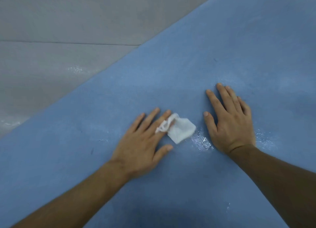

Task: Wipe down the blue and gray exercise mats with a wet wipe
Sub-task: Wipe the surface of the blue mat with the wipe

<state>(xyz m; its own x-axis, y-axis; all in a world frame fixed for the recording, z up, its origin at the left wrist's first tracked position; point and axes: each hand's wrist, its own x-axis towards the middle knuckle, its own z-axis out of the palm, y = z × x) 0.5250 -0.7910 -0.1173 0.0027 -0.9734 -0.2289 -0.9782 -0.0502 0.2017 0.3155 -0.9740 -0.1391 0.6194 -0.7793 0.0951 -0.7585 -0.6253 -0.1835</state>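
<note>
Pressing palms-down on wide blue foam exercise mat point(239, 48): left hand point(142, 142) grip splayed, forefinger caught in crumpled white wet wipe point(181, 131); right hand point(229, 123) grip straight, empty, just beside; gray foam mat point(51, 22) adjoining, upper left.

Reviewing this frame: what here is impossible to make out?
Head view only:
- Index finger of the left hand: covered by the wipe, so its grip is unclear.
- Blue mat: cut off by the right and bottom edges.
- Gray mats: cut off by the left and top edges.
- Mat under the right hand: hidden by the hand.
</note>
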